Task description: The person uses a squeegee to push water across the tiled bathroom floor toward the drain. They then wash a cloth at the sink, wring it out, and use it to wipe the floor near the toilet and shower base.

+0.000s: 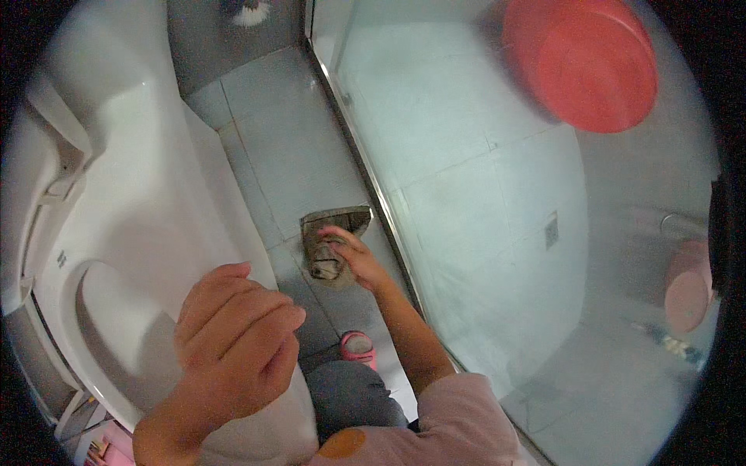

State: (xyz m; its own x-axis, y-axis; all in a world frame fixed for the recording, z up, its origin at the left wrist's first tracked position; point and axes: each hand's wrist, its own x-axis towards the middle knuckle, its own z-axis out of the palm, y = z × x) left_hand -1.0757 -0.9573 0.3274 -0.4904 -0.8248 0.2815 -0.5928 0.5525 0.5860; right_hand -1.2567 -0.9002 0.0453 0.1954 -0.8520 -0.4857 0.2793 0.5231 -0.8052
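Observation:
My right hand (pixel 353 255) reaches down to the tiled floor, its fingers closed on a crumpled part of a damp-looking grey-brown rag (pixel 353 220). The rag lies partly spread out, between a white ceramic toilet (pixel 186 179) and the metal track of a glass shower screen. Raised in front of the toilet's side is my left hand (pixel 237 334), its fingers curled in and nothing visible in them. Its palm is partly hidden.
Along the right runs the glass shower screen (pixel 458 179), with a red basin (pixel 598 66) and a floor drain (pixel 552 231) beyond it. Below the rag is a pink slipper (pixel 358 346). White brush bristles (pixel 252 13) show at the top, and a pink container (pixel 116 444) at lower left.

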